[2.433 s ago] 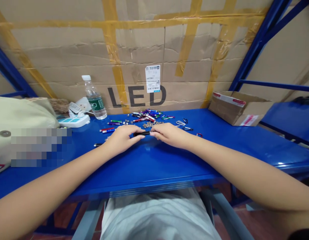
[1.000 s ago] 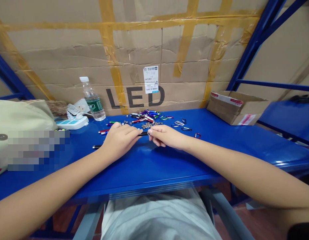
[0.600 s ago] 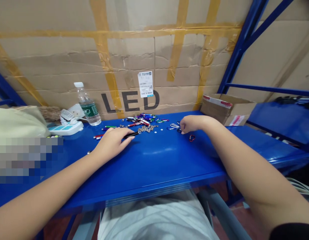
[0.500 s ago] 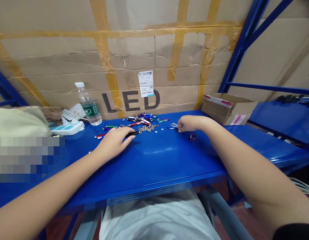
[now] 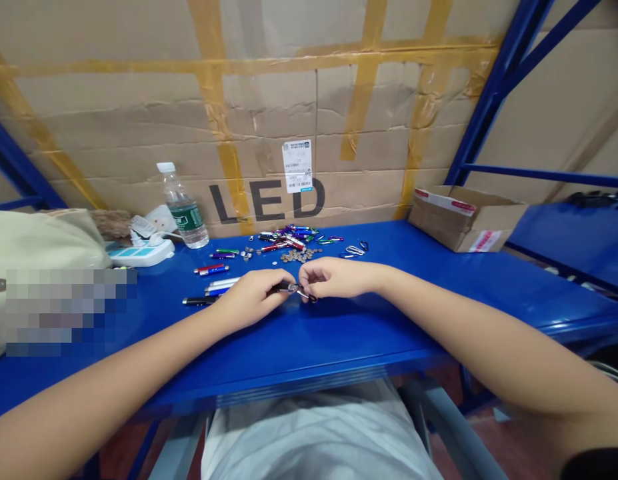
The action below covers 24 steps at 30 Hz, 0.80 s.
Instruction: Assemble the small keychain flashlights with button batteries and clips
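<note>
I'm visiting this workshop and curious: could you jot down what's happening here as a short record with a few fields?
Left hand: holding a small dark flashlight.
Right hand: pinching a small metal clip close to the flashlight's end.
Nearby: loose flashlights and a heap of small round metal parts.
Work surface: blue metal shelf.
Further off: water bottle, power strip, cardboard box.
</note>
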### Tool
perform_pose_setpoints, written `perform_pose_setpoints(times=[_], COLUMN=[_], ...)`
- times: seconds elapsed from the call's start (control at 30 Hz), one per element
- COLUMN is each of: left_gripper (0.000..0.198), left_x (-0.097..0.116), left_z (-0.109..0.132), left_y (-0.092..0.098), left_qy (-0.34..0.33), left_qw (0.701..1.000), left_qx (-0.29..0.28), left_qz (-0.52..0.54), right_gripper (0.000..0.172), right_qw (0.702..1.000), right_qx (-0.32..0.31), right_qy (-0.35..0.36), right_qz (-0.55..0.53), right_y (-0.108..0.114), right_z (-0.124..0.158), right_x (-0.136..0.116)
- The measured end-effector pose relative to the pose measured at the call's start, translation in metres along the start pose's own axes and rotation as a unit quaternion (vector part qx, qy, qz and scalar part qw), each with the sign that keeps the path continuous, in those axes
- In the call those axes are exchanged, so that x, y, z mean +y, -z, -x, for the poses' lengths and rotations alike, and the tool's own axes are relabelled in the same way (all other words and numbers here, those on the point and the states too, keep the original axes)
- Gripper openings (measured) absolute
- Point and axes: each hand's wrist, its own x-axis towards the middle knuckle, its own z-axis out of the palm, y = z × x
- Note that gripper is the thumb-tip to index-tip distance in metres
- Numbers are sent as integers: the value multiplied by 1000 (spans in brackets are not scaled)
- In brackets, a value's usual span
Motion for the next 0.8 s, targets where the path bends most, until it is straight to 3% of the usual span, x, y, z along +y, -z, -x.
perform_pose_setpoints(times=[0.1, 0.17, 0.3, 0.43, 0.6, 0.8], left_gripper=[14, 18, 31, 32, 31, 30], left_x=[-3, -4, -3, -2, -1, 0], left_z=[-2, -4, -8, -9, -9, -8], left_y=[-1, -1, 0, -2, -7, -5], left_qy=[36, 73, 117, 125, 123, 129], left_qw=[999, 996, 989, 989, 990, 990], left_qx=[29, 53, 86, 73, 55, 49], left_qz=[9, 17, 9, 28, 43, 10], right_gripper=[5, 16, 27, 36, 37, 33], right_qw=[999, 986, 904, 849, 839, 855], right_qx=[48, 103, 123, 112, 101, 102], right_qy=[-9, -5, 0, -32, -51, -91], right_qz=[7, 129, 409, 515, 532, 500], right_y=[-2, -2, -7, -17, -22, -20], right_z=[-2, -2, -2, -5, -7, -9], right_x=[2, 1, -6, -8, -7, -10])
